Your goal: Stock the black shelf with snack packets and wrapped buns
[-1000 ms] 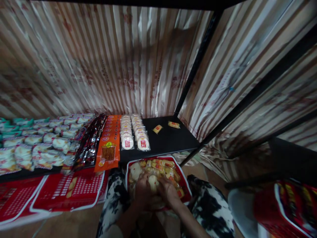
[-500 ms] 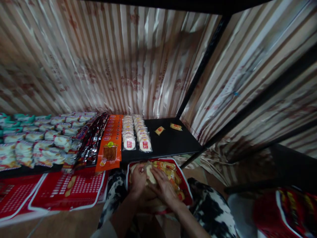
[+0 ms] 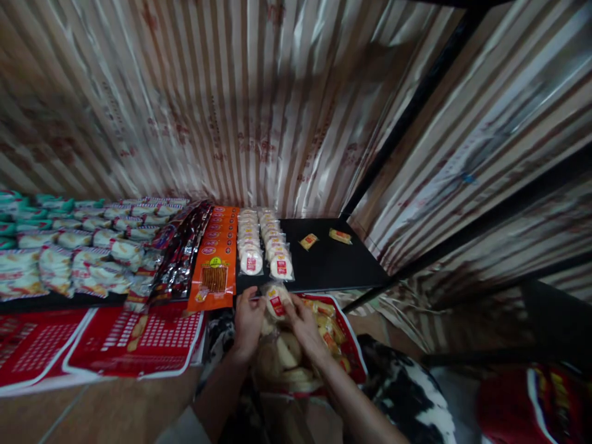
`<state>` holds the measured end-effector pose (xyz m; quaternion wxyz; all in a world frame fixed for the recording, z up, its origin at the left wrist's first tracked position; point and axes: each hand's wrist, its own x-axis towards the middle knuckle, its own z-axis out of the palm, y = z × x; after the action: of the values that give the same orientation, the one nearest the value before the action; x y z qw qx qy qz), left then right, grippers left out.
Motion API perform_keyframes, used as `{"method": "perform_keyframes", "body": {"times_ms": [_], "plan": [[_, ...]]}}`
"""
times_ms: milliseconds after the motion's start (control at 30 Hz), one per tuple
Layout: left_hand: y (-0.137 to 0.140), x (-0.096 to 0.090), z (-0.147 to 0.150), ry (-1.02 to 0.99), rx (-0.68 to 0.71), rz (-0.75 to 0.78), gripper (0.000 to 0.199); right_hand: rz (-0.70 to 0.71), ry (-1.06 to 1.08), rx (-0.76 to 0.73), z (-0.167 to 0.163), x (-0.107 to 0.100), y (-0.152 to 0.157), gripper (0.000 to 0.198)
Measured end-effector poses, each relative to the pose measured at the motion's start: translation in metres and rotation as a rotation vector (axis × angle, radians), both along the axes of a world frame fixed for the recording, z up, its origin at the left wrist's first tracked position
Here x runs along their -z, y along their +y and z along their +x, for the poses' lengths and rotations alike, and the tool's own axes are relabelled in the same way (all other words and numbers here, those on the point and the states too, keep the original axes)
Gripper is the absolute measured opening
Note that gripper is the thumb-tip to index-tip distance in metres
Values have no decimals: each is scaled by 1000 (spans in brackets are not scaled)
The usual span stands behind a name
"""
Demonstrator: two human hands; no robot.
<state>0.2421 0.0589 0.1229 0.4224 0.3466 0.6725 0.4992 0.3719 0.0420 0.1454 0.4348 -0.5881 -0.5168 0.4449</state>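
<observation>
In front of the shelf edge, my right hand [image 3: 303, 325] pinches a round white rice cracker pack [image 3: 276, 302] with a red label, thumb on its face. My left hand [image 3: 248, 320] is at the pack's left side, fingers bent and a dark gap showing between forefinger and thumb. Whether its thumb touches the wrapper is unclear. Beneath both hands is a red basket [image 3: 356, 342] with a white rim, holding more round crackers [image 3: 282, 357] on the left and yellow-wrapped snacks [image 3: 330, 324] on the right.
Two rows of similar cracker packs [image 3: 280, 266] line the black shelf [image 3: 333, 265], beside an orange snack strip [image 3: 213, 259]. Two small yellow packs [image 3: 340, 235] lie to the right. White-green bags [image 3: 97, 271] fill the left. A red basket [image 3: 171, 354] hangs below; a dark post [image 3: 398, 145] rises behind.
Both hands have come up from inside the basket to near the shelf's front edge. The cracker pack now shows its red label in my right hand. The view has shifted slightly.
</observation>
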Motion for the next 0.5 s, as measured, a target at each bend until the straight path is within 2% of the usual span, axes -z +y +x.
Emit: {"method": "perform_keyframes", "body": {"times_ms": [67,133,267,367,500], "plan": [[1,5,-6,-53,-5,-31,35,-84,207,21,-6,3,7,42],[2,7,-8,-198,15,-59,36,-142,366,31,-11,9,13,41],[2,2,-9,-409,52,-40,37,-205,496,17,-19,24,21,39],[6,2,-15,-386,67,0,36,-140,370,14,-21,31,27,42],[16,9,-26,-169,85,15,29,22,3,28,-23,29,37,40]]}}
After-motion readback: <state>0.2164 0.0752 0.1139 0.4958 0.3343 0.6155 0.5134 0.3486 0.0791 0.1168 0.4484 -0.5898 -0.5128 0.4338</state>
